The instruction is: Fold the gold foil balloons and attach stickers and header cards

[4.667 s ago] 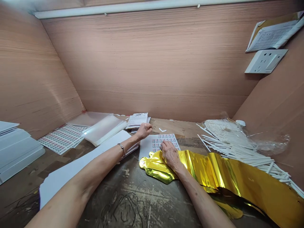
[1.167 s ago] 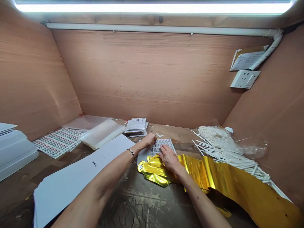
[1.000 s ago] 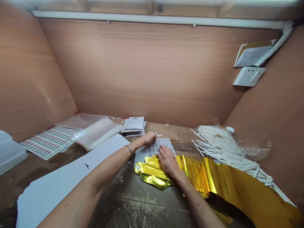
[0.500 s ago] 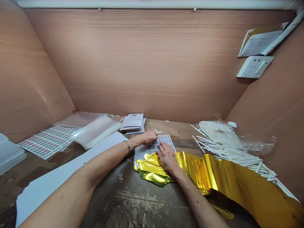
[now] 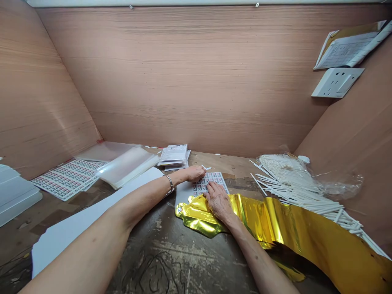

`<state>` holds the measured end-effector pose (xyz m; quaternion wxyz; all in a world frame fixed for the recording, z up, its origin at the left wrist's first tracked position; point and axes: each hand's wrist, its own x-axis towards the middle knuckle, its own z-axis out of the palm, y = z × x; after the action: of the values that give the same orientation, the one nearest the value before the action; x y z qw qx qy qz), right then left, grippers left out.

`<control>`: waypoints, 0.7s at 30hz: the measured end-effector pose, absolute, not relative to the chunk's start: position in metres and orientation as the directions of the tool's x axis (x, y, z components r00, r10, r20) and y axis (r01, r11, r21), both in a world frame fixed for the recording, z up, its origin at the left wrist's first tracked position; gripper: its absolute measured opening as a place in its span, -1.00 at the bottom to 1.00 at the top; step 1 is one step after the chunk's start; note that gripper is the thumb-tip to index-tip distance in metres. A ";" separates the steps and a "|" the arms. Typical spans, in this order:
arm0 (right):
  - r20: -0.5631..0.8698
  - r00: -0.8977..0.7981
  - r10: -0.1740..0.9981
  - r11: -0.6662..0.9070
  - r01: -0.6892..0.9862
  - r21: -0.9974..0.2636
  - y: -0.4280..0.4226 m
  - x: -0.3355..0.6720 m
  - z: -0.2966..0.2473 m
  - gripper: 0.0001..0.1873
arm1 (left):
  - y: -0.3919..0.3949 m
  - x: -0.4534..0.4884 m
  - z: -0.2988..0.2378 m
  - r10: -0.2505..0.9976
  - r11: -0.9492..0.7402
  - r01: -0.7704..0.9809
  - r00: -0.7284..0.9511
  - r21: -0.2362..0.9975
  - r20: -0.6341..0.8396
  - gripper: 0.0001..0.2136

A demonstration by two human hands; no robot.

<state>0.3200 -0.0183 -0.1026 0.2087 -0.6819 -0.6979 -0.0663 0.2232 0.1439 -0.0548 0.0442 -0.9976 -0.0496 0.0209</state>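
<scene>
My left hand, with a bracelet at the wrist, is curled closed at the upper left of a small printed sticker sheet. Whatever its fingertips pinch is hidden. Just beyond them lies a little white strip. Fingers stretched out, my right hand rests flat over the lower edge of the sheet and the shiny gold foil. This foil, apparently a flat uninflated balloon, runs from under my right hand off to the right, passing beneath my forearm.
White sticks lie heaped at the right beside a clear plastic bag. At the back stands a stack of printed cards. Clear plastic sleeves, larger printed sheets and white paper spread across the left. Wooden panels enclose the table.
The camera view has shifted slightly. Both hands stay at almost the same spots on the sticker sheet, the left still closed at its upper left.
</scene>
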 end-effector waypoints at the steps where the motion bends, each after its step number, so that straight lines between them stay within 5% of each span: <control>1: 0.379 0.018 0.925 0.059 0.979 -0.193 -0.018 0.320 -0.102 -0.65 | 0.142 0.223 -0.055 0.090 -0.991 0.085 0.995 -0.104 -0.042 -0.85; 11: 0.436 0.009 0.900 0.076 0.982 -0.176 -0.016 0.321 -0.109 -0.68 | 0.141 0.225 -0.062 0.092 -0.985 0.089 0.996 -0.148 -0.012 -0.87; 21: 0.428 0.019 0.903 0.068 0.980 -0.187 -0.016 0.321 -0.107 -0.67 | 0.145 0.215 -0.056 0.351 -0.925 0.375 0.905 -0.063 0.241 -0.83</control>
<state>0.3207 -0.0162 -0.1075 0.2254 -0.6774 -0.6950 -0.0849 0.2146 0.1453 -0.0556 0.0541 -0.9744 -0.1862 -0.1134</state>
